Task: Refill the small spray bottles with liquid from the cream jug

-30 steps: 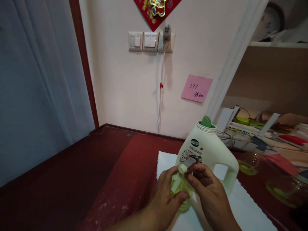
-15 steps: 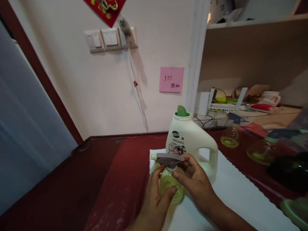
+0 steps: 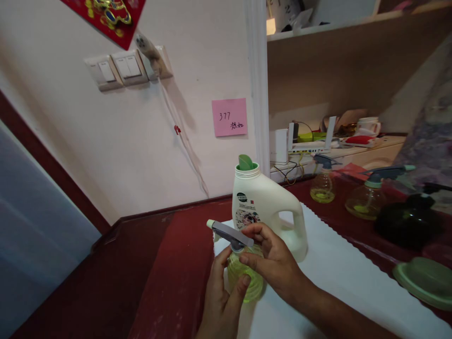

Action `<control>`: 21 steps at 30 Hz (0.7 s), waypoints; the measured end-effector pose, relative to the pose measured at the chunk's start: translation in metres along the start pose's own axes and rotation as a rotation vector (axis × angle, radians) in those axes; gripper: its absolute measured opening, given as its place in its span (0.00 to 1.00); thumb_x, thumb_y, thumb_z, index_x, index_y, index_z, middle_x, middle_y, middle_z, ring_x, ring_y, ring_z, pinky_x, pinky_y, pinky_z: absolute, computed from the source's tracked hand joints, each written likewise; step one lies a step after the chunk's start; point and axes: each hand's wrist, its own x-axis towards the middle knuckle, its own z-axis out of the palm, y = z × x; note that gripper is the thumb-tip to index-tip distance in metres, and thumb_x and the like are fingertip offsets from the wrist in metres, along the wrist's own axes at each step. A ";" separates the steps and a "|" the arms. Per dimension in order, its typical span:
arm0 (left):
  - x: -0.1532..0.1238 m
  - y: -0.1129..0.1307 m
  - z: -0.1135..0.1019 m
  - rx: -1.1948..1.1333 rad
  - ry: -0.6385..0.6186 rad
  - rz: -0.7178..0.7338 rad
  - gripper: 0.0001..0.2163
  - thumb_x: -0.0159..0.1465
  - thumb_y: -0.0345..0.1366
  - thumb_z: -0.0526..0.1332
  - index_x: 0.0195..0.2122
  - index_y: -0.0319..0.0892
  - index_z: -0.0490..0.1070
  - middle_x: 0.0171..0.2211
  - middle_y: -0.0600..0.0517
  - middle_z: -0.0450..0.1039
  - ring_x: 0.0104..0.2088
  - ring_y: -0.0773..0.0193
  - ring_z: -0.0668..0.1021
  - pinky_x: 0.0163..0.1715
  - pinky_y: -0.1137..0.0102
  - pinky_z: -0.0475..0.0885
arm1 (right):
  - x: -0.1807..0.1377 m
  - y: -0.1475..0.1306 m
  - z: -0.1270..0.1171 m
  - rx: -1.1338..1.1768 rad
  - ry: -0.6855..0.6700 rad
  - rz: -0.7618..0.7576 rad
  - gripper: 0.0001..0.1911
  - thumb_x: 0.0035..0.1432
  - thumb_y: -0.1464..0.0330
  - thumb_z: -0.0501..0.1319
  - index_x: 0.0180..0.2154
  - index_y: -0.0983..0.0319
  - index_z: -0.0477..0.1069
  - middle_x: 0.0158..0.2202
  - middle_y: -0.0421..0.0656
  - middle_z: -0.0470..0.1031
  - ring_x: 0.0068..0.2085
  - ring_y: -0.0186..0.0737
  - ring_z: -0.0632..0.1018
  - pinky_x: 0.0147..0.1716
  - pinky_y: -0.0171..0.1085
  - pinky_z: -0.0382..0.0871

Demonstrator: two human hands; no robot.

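A clear ribbed spray bottle (image 3: pixel 254 280) with yellow-green liquid stands on the white sheet (image 3: pixel 328 278). My left hand (image 3: pixel 226 292) is wrapped round its body, thumb across the front. On its neck sits a grey spray head (image 3: pixel 231 234) with a pale nozzle pointing left. My right hand (image 3: pixel 271 256) grips the collar of the spray head between thumb and fingers. Just behind stands a cream detergent jug (image 3: pixel 268 197), uncapped, with a green spout in its mouth.
To the right stand two more spray bottles, one slim (image 3: pixel 322 186) and one squat (image 3: pixel 365 200). Near them are a dark glossy object (image 3: pixel 407 219) and a pale green lid-like dish (image 3: pixel 425 282). A white router (image 3: pixel 310 146) sits on the shelf behind.
The spray head has turned, so its nozzle now points further up and left and its lever end sits lower. My view has swung right. Both hands keep their hold.
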 end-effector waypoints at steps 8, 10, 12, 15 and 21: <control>0.002 0.002 0.001 -0.021 -0.012 0.002 0.24 0.68 0.44 0.63 0.64 0.54 0.60 0.64 0.47 0.65 0.64 0.49 0.67 0.62 0.53 0.62 | -0.001 -0.009 -0.001 0.012 -0.068 -0.024 0.16 0.53 0.64 0.69 0.45 0.56 0.74 0.47 0.43 0.76 0.52 0.48 0.73 0.55 0.49 0.63; 0.003 0.003 0.001 -0.019 -0.017 0.006 0.25 0.69 0.44 0.62 0.65 0.55 0.59 0.66 0.47 0.63 0.66 0.49 0.65 0.63 0.52 0.61 | -0.002 -0.008 0.002 0.063 -0.050 0.003 0.16 0.52 0.62 0.70 0.43 0.56 0.72 0.44 0.42 0.76 0.49 0.46 0.74 0.51 0.48 0.66; 0.004 0.004 0.001 -0.013 -0.022 0.003 0.25 0.69 0.44 0.62 0.65 0.55 0.58 0.67 0.47 0.62 0.66 0.49 0.65 0.64 0.51 0.61 | -0.002 -0.007 0.005 0.127 -0.037 0.039 0.17 0.51 0.60 0.71 0.41 0.56 0.70 0.41 0.41 0.75 0.44 0.44 0.76 0.46 0.45 0.69; 0.005 0.004 0.001 -0.001 -0.028 -0.011 0.25 0.69 0.45 0.61 0.66 0.55 0.56 0.67 0.46 0.61 0.66 0.49 0.65 0.64 0.49 0.60 | -0.003 -0.004 0.010 0.216 -0.019 0.074 0.20 0.50 0.58 0.72 0.39 0.56 0.67 0.37 0.37 0.75 0.39 0.39 0.76 0.41 0.41 0.70; 0.002 0.002 0.002 -0.012 0.006 -0.026 0.27 0.68 0.46 0.62 0.66 0.52 0.58 0.67 0.44 0.61 0.66 0.46 0.64 0.65 0.47 0.59 | -0.004 -0.005 0.014 0.234 -0.009 0.067 0.18 0.50 0.58 0.72 0.35 0.57 0.66 0.34 0.35 0.72 0.37 0.36 0.74 0.40 0.39 0.68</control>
